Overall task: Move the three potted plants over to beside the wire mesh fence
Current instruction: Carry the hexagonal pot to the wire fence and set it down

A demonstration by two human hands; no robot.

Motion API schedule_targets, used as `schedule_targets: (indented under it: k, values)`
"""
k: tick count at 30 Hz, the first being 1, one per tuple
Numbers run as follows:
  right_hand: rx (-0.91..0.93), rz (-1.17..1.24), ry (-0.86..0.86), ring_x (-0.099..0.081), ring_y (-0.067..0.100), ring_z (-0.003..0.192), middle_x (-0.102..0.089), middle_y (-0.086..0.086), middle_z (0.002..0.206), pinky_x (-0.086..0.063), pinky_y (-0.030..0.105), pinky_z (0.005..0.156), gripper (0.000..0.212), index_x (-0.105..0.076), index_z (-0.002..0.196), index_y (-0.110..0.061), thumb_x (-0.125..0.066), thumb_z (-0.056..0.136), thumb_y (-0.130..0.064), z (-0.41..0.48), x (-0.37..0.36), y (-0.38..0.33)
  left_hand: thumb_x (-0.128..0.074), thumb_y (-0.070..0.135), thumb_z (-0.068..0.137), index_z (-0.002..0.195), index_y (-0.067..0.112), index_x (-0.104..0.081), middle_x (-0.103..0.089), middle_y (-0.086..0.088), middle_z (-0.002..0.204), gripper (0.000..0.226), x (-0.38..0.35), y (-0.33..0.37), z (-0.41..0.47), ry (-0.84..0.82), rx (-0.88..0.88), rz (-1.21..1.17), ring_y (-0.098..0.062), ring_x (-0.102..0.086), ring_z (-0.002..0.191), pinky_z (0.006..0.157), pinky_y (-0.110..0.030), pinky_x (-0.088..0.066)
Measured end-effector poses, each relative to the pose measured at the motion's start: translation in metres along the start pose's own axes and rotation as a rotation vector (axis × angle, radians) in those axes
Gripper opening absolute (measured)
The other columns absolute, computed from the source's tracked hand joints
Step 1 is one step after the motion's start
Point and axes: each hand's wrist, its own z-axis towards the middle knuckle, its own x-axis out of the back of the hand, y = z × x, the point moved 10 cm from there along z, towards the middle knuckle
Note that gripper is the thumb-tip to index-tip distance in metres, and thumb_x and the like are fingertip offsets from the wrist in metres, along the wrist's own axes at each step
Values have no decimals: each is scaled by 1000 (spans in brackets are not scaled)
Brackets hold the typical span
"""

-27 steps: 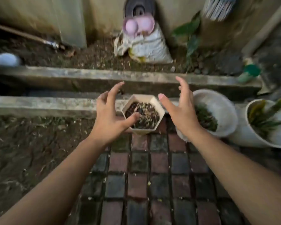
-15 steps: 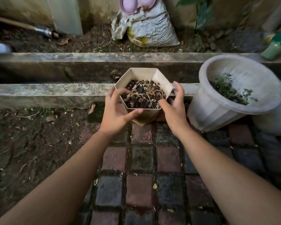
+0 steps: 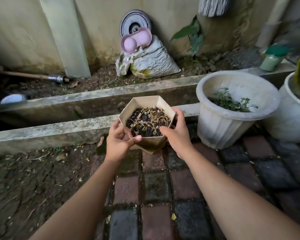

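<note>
A small beige hexagonal pot [image 3: 145,103] with dark soil and dry stems hangs above the brick paving, tilted slightly toward me. My left hand [image 3: 119,144] grips its left side, thumb on the near rim. My right hand [image 3: 176,135] clasps its right side. To the right a round white pot [image 3: 222,129] with a small green plant stands on the paving. A second white pot [image 3: 291,118] with yellow-green leaves is cut off by the right edge. No wire mesh fence is in view.
Two concrete curbs [image 3: 59,130] with a gutter between them run across just behind the pots. Beyond lie bare soil, a crumpled white sack [image 3: 151,63], a pink tray, a tool handle [image 3: 33,76] and a wall. Dirt lies left of the red and dark pavers [image 3: 156,187].
My open hands closed on the hexagonal pot and lifted it off the paving, up and toward me. The view has tilted up, showing more of the wall.
</note>
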Motion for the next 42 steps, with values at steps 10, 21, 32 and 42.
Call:
schedule_targets:
  k: [10,21,32,42]
  values:
    - [32,211,300,-58,14,108,-53,1,133,-47,12,80,66,-52,136,-26,-70,74,-19,-63,-7,26,-87,17,65,62,27,-66,-60,-18,148,24,17,-5,-27,-108,-18,-177,-50,-58,132,97,-54,-47]
    - [-124,370,-177,-59,2,128,-58,-10,146,-47,12,101,62,-35,155,-40,-66,101,-33,-45,-24,96,-73,50,84,158,42,-14,-43,-1,161,95,-25,-38,-76,128,64,-178,-10,-50,145,123,-44,-40]
    - [-167,336,-282,-56,10,125,-50,2,155,-54,29,92,82,-22,162,-33,-70,98,-13,-35,-34,109,-95,16,72,162,26,9,-43,-4,157,138,-47,-91,-64,-138,266,-4,-15,-56,134,121,-46,-43]
    - [-289,477,-299,-36,32,150,-45,-8,154,-30,80,110,94,-21,155,-59,-77,93,-15,-53,-40,120,-99,5,59,158,18,-28,-59,-7,152,122,-42,-88,-61,-69,187,-86,-23,-63,136,115,-51,-51]
